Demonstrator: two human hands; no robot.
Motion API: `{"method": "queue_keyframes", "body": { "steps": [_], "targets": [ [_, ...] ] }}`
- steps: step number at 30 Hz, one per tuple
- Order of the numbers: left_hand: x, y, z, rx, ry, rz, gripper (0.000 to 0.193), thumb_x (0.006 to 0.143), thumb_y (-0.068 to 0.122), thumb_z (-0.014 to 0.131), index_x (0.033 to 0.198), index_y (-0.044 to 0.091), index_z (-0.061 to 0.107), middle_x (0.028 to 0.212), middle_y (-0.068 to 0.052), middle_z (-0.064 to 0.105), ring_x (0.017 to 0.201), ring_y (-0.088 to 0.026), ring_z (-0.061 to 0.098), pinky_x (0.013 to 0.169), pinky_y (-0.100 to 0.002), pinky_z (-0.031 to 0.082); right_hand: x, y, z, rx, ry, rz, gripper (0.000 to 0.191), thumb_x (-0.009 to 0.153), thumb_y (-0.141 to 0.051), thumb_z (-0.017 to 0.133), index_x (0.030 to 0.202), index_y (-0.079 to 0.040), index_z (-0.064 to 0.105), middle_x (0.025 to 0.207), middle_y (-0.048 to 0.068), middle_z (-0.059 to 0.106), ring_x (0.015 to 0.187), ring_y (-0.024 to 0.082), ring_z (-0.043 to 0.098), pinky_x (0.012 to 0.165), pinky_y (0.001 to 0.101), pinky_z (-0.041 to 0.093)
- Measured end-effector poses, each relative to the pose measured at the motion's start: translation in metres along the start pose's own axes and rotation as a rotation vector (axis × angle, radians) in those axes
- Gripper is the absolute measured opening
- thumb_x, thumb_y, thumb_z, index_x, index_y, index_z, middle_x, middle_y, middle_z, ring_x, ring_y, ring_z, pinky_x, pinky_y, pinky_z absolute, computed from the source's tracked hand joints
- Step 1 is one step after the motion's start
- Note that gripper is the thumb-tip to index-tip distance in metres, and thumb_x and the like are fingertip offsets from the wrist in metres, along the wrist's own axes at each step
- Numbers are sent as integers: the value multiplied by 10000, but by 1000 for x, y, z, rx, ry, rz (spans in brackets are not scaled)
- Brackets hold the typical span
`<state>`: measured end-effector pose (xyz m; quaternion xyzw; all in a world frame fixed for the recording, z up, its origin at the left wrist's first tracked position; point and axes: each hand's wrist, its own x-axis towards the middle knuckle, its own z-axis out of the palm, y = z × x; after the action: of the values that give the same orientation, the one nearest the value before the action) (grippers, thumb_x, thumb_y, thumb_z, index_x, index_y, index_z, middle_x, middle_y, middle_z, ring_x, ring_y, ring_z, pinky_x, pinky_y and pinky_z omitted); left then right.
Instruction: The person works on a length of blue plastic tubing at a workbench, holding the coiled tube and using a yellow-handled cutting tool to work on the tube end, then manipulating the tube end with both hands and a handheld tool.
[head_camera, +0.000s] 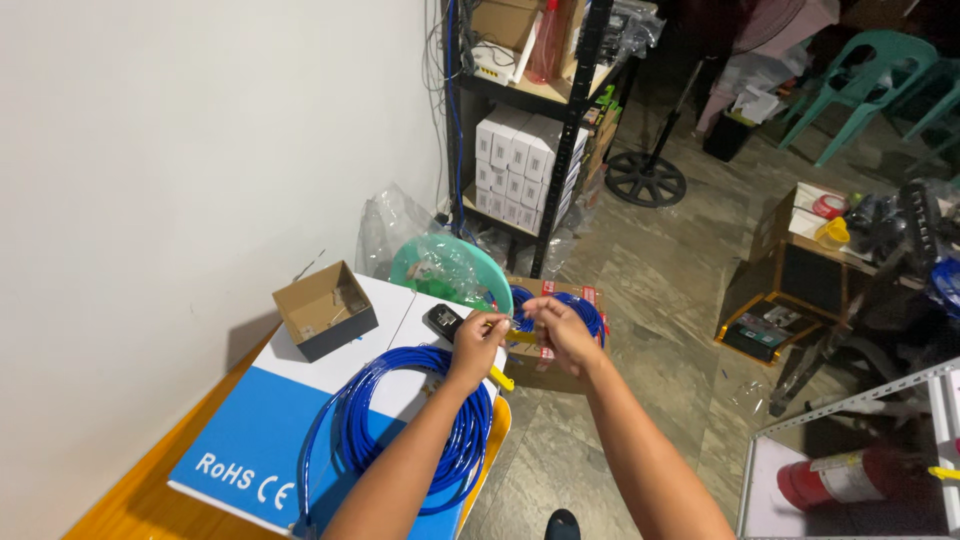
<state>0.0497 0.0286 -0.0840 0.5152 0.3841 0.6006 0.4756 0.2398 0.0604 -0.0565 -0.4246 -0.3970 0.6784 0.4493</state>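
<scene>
My left hand (478, 340) and my right hand (562, 330) meet above the table's far corner, both pinching the end of a blue cable (517, 322) between their fingers. A coil of the same blue cable (400, 420) lies under my left forearm on a blue-and-white flat box (250, 440). A yellow-handled tool (500, 378) pokes out below my left hand. A small black device (442, 320) lies just left of my left hand.
An open small cardboard box (325, 310) sits at the back of the table. A green basin (450, 270), a carton with more blue cable (560, 350), a black shelf rack of white boxes (525, 150), green chairs (870, 80) and a red extinguisher (840, 478) stand around.
</scene>
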Motion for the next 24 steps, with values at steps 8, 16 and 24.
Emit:
{"method": "queue_keyframes", "body": {
  "steps": [8, 16, 24],
  "targets": [
    [0, 19, -2, -24, 34, -233, 161, 944, 123, 706, 1036, -10, 711, 855, -18, 663, 640, -63, 592, 503, -218, 436, -32, -14, 30, -393, 18, 33, 193, 930, -226, 736, 1057, -97, 670, 825, -23, 640, 589, 44, 520, 438, 234, 408],
    [-1, 25, -3, -67, 50, -271, 187, 943, 168, 721, 1032, 4, 708, 745, -23, 647, 610, -57, 574, 501, -206, 425, -18, 29, 27, -290, 12, -125, 126, 947, -189, 701, 1001, -75, 693, 870, -31, 705, 703, 45, 601, 562, 208, 479],
    [-2, 20, -3, -57, 36, -317, 184, 939, 172, 734, 1032, 16, 705, 736, -43, 641, 587, -69, 541, 487, -204, 395, -19, 17, 22, -224, 44, -176, 130, 946, -163, 700, 1048, -81, 693, 854, -16, 671, 669, 60, 567, 587, 229, 493]
  ]
}}
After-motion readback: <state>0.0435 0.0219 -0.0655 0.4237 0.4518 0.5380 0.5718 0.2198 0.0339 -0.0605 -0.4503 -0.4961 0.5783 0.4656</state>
